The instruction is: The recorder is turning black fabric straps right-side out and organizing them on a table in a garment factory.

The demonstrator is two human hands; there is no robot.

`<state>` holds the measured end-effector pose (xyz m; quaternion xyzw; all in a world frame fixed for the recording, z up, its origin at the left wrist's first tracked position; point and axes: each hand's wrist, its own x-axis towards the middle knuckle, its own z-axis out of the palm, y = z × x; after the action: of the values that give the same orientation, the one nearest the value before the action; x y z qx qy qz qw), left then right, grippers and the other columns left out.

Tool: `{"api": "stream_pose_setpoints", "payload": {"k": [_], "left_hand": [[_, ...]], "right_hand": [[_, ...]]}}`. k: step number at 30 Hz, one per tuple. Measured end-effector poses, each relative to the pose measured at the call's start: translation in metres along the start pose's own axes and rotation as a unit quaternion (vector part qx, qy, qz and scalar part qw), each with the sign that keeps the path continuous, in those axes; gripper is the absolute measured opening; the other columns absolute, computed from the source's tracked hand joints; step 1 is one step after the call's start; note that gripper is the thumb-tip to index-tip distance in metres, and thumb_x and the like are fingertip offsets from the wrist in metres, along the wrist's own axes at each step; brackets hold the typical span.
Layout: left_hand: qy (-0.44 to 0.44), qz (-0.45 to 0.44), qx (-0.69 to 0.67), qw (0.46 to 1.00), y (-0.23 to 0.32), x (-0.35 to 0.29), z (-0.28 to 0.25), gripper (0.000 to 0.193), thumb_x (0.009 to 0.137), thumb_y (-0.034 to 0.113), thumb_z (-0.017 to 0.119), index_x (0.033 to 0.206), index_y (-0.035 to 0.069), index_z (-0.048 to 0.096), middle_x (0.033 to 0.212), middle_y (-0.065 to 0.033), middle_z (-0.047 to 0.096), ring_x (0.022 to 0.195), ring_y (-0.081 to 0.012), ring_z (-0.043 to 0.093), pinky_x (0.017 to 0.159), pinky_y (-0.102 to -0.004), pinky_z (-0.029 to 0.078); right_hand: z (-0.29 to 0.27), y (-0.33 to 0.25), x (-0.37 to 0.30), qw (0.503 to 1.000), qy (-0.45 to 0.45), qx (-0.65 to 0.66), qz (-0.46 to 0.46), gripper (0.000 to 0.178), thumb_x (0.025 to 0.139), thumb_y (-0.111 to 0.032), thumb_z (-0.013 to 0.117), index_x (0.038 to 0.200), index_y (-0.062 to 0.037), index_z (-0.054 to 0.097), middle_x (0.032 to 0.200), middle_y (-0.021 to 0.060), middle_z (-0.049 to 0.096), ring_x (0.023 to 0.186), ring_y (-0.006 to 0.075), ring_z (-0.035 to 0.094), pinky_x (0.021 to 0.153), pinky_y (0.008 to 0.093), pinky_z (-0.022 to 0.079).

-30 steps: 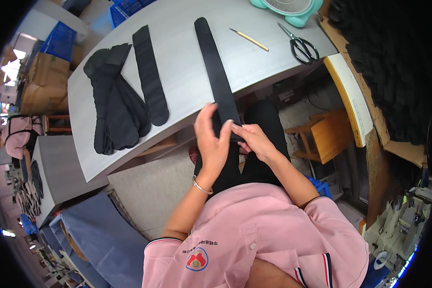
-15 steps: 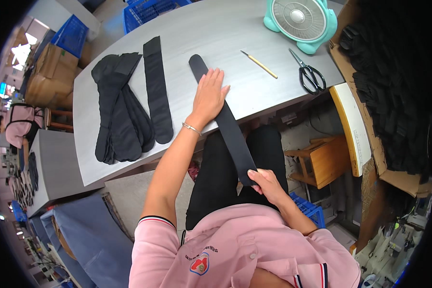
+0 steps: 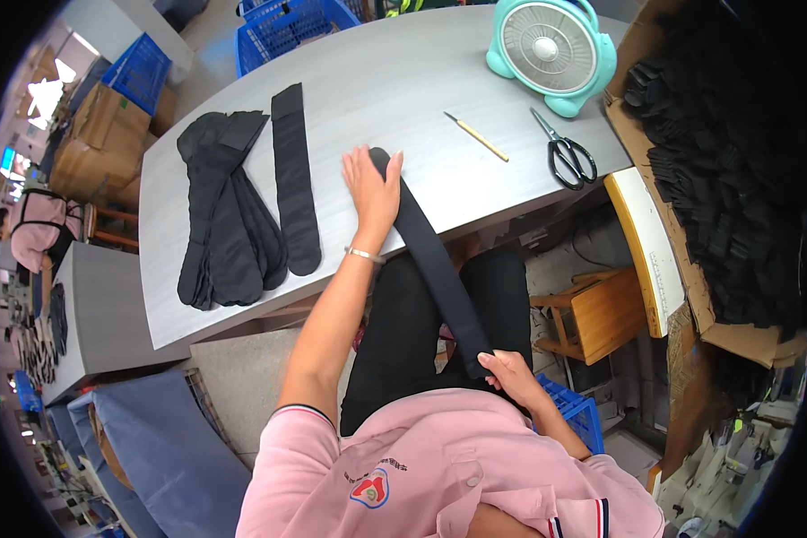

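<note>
A long black fabric strip (image 3: 435, 264) with a rounded far end slants from the table's near edge down over my lap. Its square near end is pinched in my right hand (image 3: 513, 377), thumb on top. My left hand (image 3: 373, 193) lies at the rounded end, fingers stretched out and thumb resting at the strip's edge. To the left, a similar black strip (image 3: 296, 179) lies flat by itself. Beside that is a fanned pile of black strips (image 3: 224, 215), overlapping one another on the table.
On the grey table (image 3: 377, 81) lie a pointed tool with a yellow handle (image 3: 477, 136) and black-handled scissors (image 3: 567, 160). A turquoise fan (image 3: 551, 45) stands behind them. At right, a cardboard box (image 3: 735, 339) holds many black pieces. A wooden stool (image 3: 605, 309) stands below.
The strip has slid toward me, its rounded end nearer the table edge. My left hand has shifted left, from lying across the strip to its edge. My right hand has come slightly nearer my body.
</note>
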<state>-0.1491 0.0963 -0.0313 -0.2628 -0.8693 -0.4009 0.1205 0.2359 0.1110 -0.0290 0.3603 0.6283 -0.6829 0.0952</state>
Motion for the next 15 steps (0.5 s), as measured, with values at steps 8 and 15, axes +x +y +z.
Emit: {"api": "stream_pose_setpoints", "payload": {"k": [8,15], "left_hand": [[-0.006,-0.141,-0.615,0.776,0.095,-0.023,-0.123,0.035,0.098,0.009,0.063,0.131,-0.001,0.055,0.099,0.0004,0.063,0.086,-0.0037,0.056,0.076,-0.0195,0.044],[-0.039,-0.14,-0.66,0.737,0.152,-0.084,-0.189,0.022,0.093,0.007,0.07,0.113,0.004,0.062,0.1,-0.0005,0.068,0.088,-0.0053,0.063,0.076,-0.0202,0.05]], "right_hand": [[-0.008,-0.008,0.005,0.903,0.096,-0.384,-0.169,0.038,0.096,-0.037,0.061,0.088,0.0003,0.06,0.09,0.0184,0.066,0.085,0.0425,0.065,0.074,0.0462,0.052],[0.019,-0.132,-0.022,0.83,0.285,-0.156,-0.453,0.039,0.089,-0.012,0.072,0.123,-0.0007,0.058,0.122,0.015,0.059,0.102,0.03,0.063,0.085,0.0373,0.052]]}}
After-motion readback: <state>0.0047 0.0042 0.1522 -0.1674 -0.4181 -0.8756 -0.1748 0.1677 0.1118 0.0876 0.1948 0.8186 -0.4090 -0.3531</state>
